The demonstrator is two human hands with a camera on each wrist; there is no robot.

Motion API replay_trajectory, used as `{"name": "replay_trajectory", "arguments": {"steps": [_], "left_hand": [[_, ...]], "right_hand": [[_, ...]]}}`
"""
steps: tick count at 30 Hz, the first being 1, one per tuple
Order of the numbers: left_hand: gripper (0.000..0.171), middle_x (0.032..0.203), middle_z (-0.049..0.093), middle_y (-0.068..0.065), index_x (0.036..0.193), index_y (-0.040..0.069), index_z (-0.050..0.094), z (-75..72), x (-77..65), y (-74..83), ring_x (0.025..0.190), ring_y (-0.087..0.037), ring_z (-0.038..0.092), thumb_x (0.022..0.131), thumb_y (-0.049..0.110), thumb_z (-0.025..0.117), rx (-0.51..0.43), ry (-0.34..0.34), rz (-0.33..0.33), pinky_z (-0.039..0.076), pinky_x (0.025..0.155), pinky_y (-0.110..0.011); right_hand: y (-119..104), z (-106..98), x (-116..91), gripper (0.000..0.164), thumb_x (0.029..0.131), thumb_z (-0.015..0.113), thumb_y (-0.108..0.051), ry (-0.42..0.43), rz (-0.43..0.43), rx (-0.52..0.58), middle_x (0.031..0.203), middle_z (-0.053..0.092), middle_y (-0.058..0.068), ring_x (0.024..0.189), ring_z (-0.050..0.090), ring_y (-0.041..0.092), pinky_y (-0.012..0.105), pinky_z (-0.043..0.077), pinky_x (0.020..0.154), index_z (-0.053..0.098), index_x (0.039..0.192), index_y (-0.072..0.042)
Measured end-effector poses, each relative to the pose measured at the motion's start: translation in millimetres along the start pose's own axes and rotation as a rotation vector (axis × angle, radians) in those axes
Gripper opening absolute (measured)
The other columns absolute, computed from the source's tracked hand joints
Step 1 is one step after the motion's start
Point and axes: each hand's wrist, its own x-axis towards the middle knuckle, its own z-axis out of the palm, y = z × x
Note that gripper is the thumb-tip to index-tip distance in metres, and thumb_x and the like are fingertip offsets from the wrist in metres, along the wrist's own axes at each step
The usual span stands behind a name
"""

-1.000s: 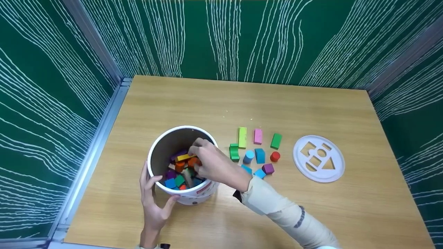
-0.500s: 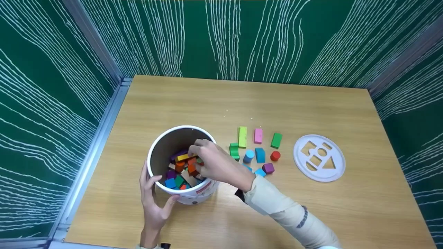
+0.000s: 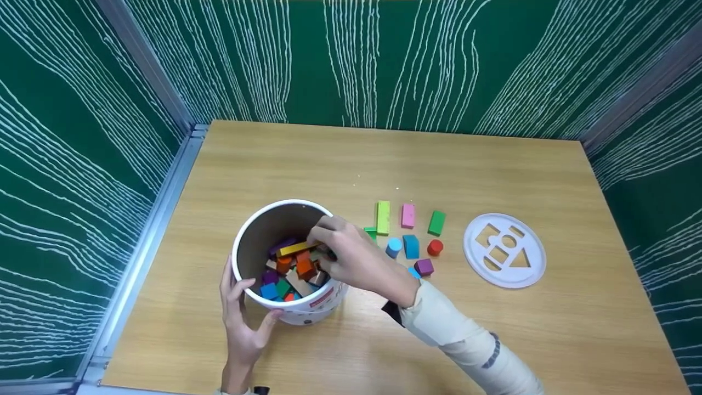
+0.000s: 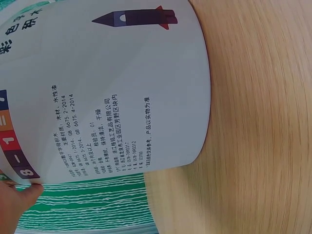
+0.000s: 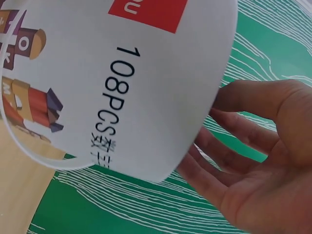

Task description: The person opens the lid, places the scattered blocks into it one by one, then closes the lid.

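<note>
A white bucket (image 3: 313,314) with printed sides stands on the left half of the table, full of colored wooden blocks. My left hand (image 3: 241,329) holds its near left side, the thumb at the front and a fingertip by the rim. My right hand (image 3: 351,252) reaches over the right rim with bent fingers. A yellow block (image 3: 293,249) lies just beside its fingertips. Something dark green shows between finger and thumb, but whether it is pinched is unclear. In the right wrist view the fingertips of the right hand (image 5: 263,151) are hidden behind the bucket wall.
Right of the bucket lie loose blocks: a lime bar (image 3: 383,218), a pink block (image 3: 408,215), a green block (image 3: 436,223), a blue cylinder (image 3: 394,247), a red cylinder (image 3: 435,247) and a purple cube (image 3: 424,267). Farther right is a white lid (image 3: 524,277) with shaped holes.
My right hand has shifted right toward the bucket's rim, uncovering more of the yellow block and the pile. A plain wood block has settled in the pile. My left hand stays put.
</note>
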Motion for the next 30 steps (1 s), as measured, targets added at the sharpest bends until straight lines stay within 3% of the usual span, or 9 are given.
{"name": "replay_trajectory", "arguments": {"steps": [6,13,23,30], "left_hand": [[0.058,0.140,0.012,-0.025,0.113,-0.005,0.041,0.2,-0.5,2.1,0.126,-0.041,0.016,0.064,0.001,0.071,0.020,0.002,-0.023,0.026,0.103,-0.040],[0.057,0.140,0.013,-0.027,0.113,-0.006,0.042,0.1,-0.2,0.8,0.126,-0.040,0.016,0.064,0.002,0.071,0.004,0.005,-0.006,0.026,0.103,-0.033],[0.056,0.140,0.013,-0.026,0.112,-0.005,0.043,0.0,0.1,1.4,0.127,-0.039,0.016,0.064,0.003,0.072,-0.002,0.013,-0.007,0.026,0.103,-0.034],[0.057,0.139,0.014,-0.027,0.112,-0.006,0.043,-0.2,0.1,1.4,0.127,-0.039,0.017,0.064,0.004,0.072,-0.005,0.013,0.002,0.026,0.101,-0.045]], "right_hand": [[1,-5,-8,0.019,0.075,0.067,-0.008,0.028,0.012,0.003,0.099,0.053,0.000,0.089,0.050,0.013,0.022,0.050,0.074,0.061,0.091,-0.014],[0,-12,-20,0.017,0.075,0.067,-0.010,0.073,0.004,0.009,0.101,0.054,0.000,0.094,0.048,0.013,0.024,0.050,0.075,0.062,0.090,-0.015],[1,-17,-35,0.019,0.075,0.068,-0.008,0.123,-0.006,0.046,0.099,0.053,-0.001,0.094,0.050,0.012,0.024,0.049,0.078,0.061,0.092,-0.012],[6,-18,-47,0.021,0.074,0.069,-0.007,0.153,0.014,0.042,0.098,0.054,-0.001,0.092,0.052,0.013,0.025,0.050,0.076,0.062,0.092,-0.013]]}}
